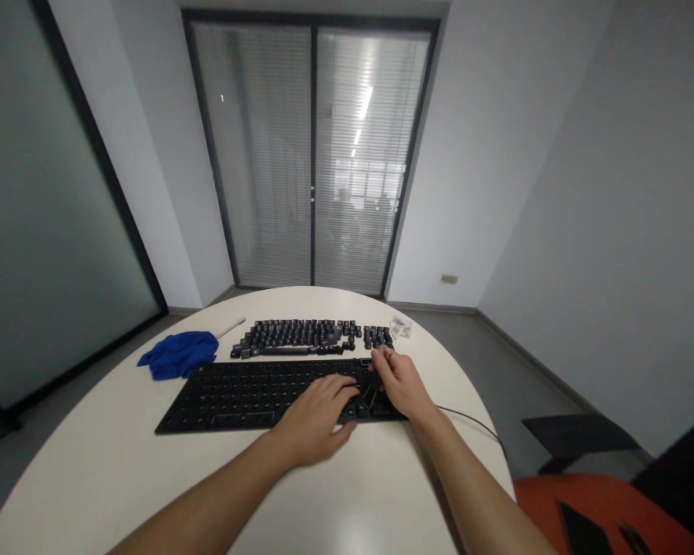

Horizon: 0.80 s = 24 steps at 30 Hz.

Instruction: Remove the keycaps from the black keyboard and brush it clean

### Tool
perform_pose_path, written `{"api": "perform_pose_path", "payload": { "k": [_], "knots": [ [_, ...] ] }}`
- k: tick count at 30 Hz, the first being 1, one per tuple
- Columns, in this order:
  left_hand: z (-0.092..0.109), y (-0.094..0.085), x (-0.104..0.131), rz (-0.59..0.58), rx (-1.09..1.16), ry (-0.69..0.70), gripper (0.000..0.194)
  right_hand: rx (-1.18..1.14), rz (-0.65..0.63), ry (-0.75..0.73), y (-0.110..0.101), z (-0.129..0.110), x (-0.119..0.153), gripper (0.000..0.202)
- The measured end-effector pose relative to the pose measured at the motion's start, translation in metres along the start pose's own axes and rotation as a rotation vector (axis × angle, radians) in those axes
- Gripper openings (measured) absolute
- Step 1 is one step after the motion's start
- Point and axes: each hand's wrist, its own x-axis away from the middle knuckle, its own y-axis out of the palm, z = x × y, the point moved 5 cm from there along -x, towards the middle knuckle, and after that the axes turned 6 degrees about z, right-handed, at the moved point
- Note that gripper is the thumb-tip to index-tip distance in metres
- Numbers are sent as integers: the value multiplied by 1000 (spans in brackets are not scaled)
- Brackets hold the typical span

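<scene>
A black keyboard (243,389) lies on the table, most of its keycaps off and its switch positions bare. My left hand (318,412) rests palm down on its right half, fingers stretched out over the frame and thumb at the front edge. My right hand (402,381) is closed around what looks like a keycap puller (373,385), its thin wire prongs pointing down at the keyboard's right end. The prong tips are too small and dark to tell what they touch. Just behind the keyboard, loose black keycaps (292,334) lie in rows.
A crumpled blue cloth (182,354) lies at the left, beside a thin white stick-like tool (231,327). At the back right is a small clear plastic packet (401,325). A black cable (468,417) runs off the right of the round table (92,455). A red chair (590,501) stands at right.
</scene>
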Motion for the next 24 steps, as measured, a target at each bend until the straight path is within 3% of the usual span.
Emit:
{"api": "perform_pose_path", "payload": {
  "k": [9, 24],
  "knots": [
    [1, 0, -2, 13, -12, -15, 42, 159, 0, -140, 5, -19, 5, 36],
    [1, -1, -2, 33, 8, -27, 41, 124, 17, -80, 5, -14, 4, 38]
  ]
}}
